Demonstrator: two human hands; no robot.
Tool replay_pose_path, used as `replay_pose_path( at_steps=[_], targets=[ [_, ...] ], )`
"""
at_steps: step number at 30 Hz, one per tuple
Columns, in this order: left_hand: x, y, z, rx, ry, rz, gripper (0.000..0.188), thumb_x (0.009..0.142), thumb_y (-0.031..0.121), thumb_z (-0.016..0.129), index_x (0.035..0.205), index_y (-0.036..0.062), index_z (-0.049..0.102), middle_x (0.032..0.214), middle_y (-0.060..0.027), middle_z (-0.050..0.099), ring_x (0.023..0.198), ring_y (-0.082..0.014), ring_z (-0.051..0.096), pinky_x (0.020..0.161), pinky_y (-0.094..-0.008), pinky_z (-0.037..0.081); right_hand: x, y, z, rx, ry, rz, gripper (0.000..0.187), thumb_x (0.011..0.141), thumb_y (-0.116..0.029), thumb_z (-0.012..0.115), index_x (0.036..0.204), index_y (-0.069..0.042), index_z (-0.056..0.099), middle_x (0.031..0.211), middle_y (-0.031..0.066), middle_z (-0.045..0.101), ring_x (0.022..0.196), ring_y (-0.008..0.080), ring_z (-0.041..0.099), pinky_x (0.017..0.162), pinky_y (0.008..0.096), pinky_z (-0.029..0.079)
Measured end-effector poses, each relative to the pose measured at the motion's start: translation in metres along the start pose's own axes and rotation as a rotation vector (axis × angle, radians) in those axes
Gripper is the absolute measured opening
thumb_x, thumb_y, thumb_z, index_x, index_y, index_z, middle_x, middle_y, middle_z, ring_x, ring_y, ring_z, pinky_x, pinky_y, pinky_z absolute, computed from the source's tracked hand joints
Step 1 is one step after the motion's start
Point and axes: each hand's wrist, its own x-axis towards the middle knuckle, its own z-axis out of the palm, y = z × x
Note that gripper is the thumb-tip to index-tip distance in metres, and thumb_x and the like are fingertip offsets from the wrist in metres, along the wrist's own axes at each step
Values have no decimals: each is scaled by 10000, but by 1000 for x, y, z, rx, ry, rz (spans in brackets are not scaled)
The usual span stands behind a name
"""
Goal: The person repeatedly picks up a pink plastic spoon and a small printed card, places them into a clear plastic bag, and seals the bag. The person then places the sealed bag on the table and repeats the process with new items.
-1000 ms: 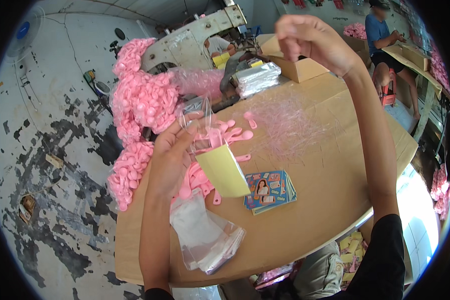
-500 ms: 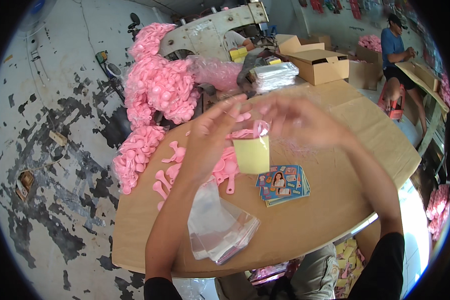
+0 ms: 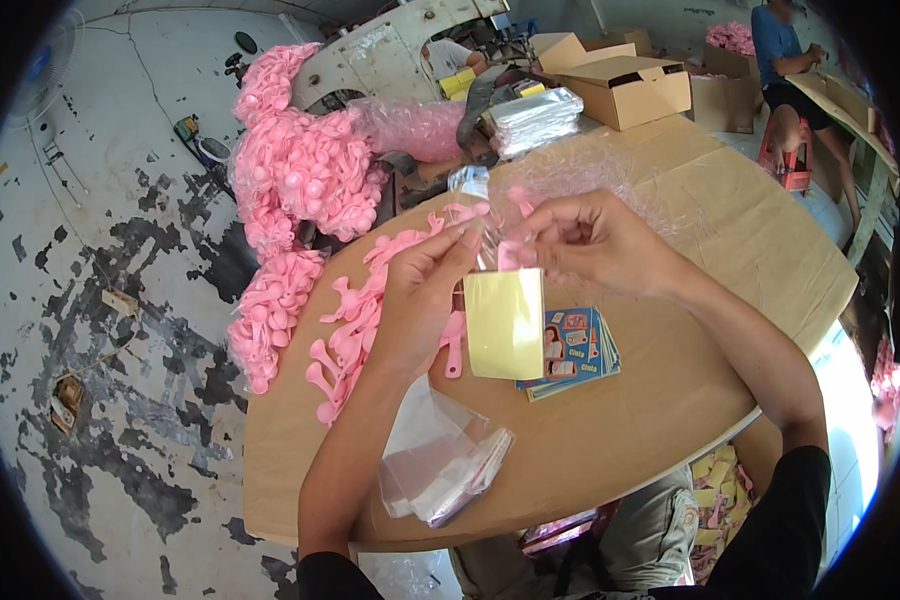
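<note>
Both hands are raised over the table at the top of a small clear plastic bag. A yellow card [image 3: 504,325] hangs in the bag, with a pink plastic piece [image 3: 510,256] just above it. My left hand [image 3: 432,275] pinches the bag's upper left part between thumb and fingers. On the other side, my right hand [image 3: 595,240] has its fingers curled and closed at the bag's upper right. Behind the card lies a stack of blue printed cards [image 3: 582,350], partly covered. Flat clear bags [image 3: 440,460] lie near my left forearm, and loose pink spoon-like pieces [image 3: 345,340] spread beyond it.
Large clear sacks of pink pieces [image 3: 310,170] stand at the left table edge. Thin clear strips [image 3: 595,180] are heaped beyond my hands. Farther back are a packet stack [image 3: 535,120], a cardboard box [image 3: 625,95] and a metal machine [image 3: 390,55]. Another person [image 3: 780,60] sits far right.
My hands have drawn closer together at the bag's top, with the right fingers now curled in. The yellow card hangs slightly lower, covering more of the blue cards; the whole view has shifted.
</note>
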Motion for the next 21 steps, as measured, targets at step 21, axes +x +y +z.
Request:
replay_pose_path(
  at_steps=[21],
  targets=[
    [-3, 8, -9, 216, -91, 171, 189, 990, 37, 528, 1149, -13, 617, 1150, -69, 650, 1023, -133, 636, 879, -281, 521, 2, 12, -7, -40, 49, -226, 289, 917, 22, 585, 1177, -13, 706, 1015, 76, 738, 854, 104, 667, 754, 276, 565]
  ],
)
